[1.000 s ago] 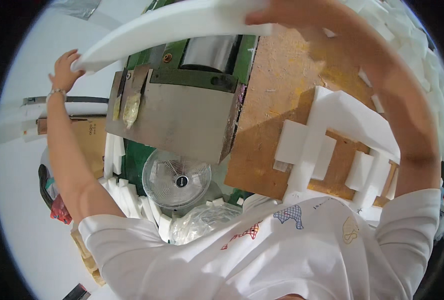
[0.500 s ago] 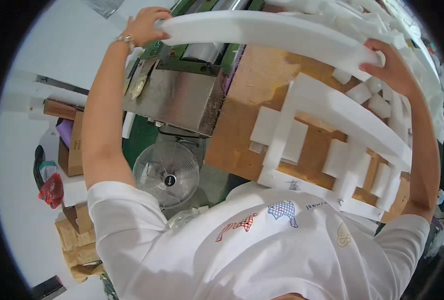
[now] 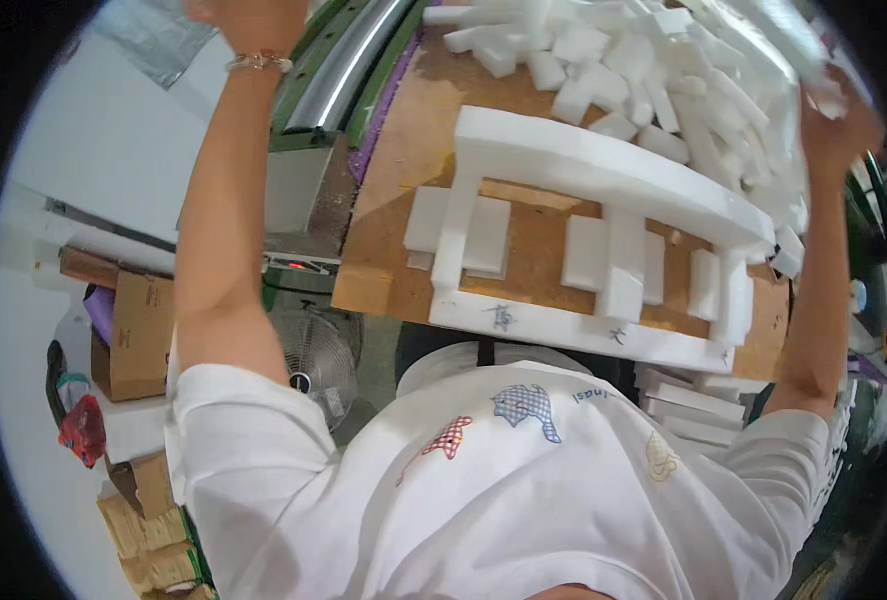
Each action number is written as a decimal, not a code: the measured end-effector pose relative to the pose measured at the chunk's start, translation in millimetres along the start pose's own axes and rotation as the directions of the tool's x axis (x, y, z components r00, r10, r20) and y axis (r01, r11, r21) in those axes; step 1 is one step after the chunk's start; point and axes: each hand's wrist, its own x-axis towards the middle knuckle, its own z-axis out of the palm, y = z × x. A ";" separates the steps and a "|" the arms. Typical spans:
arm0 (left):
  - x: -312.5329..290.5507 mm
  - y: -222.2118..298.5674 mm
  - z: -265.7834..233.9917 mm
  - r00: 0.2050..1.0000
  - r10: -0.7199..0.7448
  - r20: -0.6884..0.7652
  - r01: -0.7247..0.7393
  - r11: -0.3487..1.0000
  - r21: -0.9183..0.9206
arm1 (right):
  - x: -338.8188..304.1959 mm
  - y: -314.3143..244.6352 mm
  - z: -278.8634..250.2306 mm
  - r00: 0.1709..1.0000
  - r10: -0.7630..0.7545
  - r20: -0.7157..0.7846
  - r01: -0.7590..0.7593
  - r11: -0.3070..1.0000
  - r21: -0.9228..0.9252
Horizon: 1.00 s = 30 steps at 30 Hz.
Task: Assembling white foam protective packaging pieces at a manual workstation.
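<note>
Right hand [image 3: 844,132], blurred, grasps the near end of a foam strip [image 3: 800,52] at far right. Left hand [image 3: 249,22] is cut by the far-left edge of view; its grip cannot be determined. Nearer, a white foam frame [image 3: 604,175] rests on the wooden table [image 3: 372,265], blocks [image 3: 427,218] beside its crosspieces. Beyond it lies a foam pile [image 3: 624,75]. Left of the table: a metal roller [image 3: 354,65] far, a fan [image 3: 326,372] near.
</note>
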 end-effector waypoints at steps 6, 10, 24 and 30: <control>-18.4 43.3 -36.0 0.977 0.062 0.206 -0.019 0.979 -0.202 | -41.0 6.7 -28.7 0.961 -0.001 0.275 0.062 0.975 -0.211; -78.5 36.7 -103.8 0.946 -0.082 0.313 0.242 0.823 -0.514 | -74.9 7.6 -117.4 0.807 0.146 0.572 -0.275 0.950 0.145; -172.6 107.6 -125.3 0.554 0.237 0.798 0.700 0.386 -0.600 | -213.6 93.9 -195.6 0.480 0.298 0.825 -0.569 0.822 0.034; -192.8 97.5 -116.2 0.618 0.276 0.736 0.596 0.445 -0.668 | -213.3 67.8 -194.9 0.424 0.289 0.859 -0.749 0.645 0.152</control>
